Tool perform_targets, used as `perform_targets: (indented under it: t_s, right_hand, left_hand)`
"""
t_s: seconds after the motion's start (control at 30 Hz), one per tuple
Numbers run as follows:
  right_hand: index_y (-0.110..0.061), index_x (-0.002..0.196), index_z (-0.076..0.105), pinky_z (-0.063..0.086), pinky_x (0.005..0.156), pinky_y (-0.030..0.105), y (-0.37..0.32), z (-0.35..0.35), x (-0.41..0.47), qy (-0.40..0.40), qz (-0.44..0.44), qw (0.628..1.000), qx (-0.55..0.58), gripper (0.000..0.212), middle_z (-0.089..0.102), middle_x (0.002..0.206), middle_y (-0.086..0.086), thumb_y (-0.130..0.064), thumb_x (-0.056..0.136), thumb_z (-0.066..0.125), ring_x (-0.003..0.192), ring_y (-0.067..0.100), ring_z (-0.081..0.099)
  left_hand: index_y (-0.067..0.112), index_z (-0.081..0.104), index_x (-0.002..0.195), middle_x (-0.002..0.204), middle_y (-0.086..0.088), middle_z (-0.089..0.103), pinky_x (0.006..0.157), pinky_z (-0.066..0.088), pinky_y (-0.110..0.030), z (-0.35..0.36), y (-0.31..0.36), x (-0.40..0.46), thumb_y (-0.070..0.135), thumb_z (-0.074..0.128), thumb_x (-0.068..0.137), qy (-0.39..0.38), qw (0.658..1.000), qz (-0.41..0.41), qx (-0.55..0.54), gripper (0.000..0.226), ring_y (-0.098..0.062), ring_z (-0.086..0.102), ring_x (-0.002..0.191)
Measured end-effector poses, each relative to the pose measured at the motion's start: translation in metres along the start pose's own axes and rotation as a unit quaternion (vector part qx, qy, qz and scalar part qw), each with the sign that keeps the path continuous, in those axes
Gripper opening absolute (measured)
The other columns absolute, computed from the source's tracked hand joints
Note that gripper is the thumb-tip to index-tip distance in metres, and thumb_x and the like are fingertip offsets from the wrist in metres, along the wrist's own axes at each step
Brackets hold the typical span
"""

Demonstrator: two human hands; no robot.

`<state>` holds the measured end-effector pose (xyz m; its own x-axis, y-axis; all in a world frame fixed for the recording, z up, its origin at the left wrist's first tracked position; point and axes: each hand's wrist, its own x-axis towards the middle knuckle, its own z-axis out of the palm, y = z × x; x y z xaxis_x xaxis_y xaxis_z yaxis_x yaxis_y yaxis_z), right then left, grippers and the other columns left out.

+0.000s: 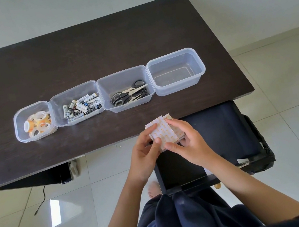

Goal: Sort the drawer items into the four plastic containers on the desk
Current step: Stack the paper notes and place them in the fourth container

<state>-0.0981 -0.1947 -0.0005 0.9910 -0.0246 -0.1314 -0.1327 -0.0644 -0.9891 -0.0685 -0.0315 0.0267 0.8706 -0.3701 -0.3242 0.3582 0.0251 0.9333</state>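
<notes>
Dark desk (94, 49): both hands pinch a stack of packets (164, 131) above the open drawer (227, 136).
Empty container (176, 71) lies far-right of the stack; right hand (187, 142) is nearer than left hand (145, 153).

Plenty of bare desk (94, 49) behind and in front of the row of tubs (126, 88); tubs sit touching, and the open drawer (217, 135) blocks the desk's near-right edge.

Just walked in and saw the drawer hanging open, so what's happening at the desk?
A person is sorting drawer items into four plastic tubs on the desk. Tape rolls, batteries and scissors each fill a tub; the rightmost tub is empty. Both the left hand and right hand hold a stack of small patterned packets above the open drawer.
</notes>
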Motion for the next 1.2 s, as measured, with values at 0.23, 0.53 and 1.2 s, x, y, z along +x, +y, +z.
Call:
perform_targets:
  t_s: [0.23, 0.53, 1.2]
  right_hand:
    - [-0.052, 0.125, 0.048, 0.045, 0.1, 0.026, 0.009, -0.027, -0.012, -0.007, 0.015, 0.998, -0.065, 0.061, 0.042, 0.14, -0.011, -0.051, 0.07, 0.075, 0.131, 0.009, 0.043]
    - [-0.035, 0.113, 0.062, 0.045, 0.094, 0.023, 0.08, -0.123, -0.028, -0.07, 0.168, 0.942, -0.28, 0.038, 0.061, 0.115, -0.014, -0.028, 0.079, 0.075, 0.106, 0.002, 0.057]
    - [-0.025, 0.08, 0.063, 0.042, 0.066, 0.023, 0.136, -0.154, -0.005, -0.332, 0.168, 0.849, -0.375, 0.02, 0.06, 0.08, -0.007, -0.01, 0.07, 0.072, 0.075, 0.013, 0.055]
  left_hand:
    - [0.014, 0.054, 0.118, 0.116, -0.009, 0.063, 0.079, 0.058, -0.034, 0.013, -0.009, 0.002, 0.004, 0.055, 0.092, 0.024, 1.0, -0.008, 0.007, 0.028, -0.02, 0.066, 0.103]
    - [0.019, 0.057, 0.105, 0.106, -0.003, 0.066, 0.071, 0.057, -0.023, 0.034, -0.021, -0.007, -0.001, 0.052, 0.092, 0.125, 0.991, -0.04, -0.023, 0.025, -0.008, 0.068, 0.09]
    - [0.023, 0.057, 0.104, 0.113, -0.008, 0.065, 0.074, 0.058, -0.026, 0.098, -0.045, -0.011, 0.001, 0.054, 0.092, 0.196, 0.978, -0.061, -0.042, 0.025, -0.016, 0.068, 0.099]
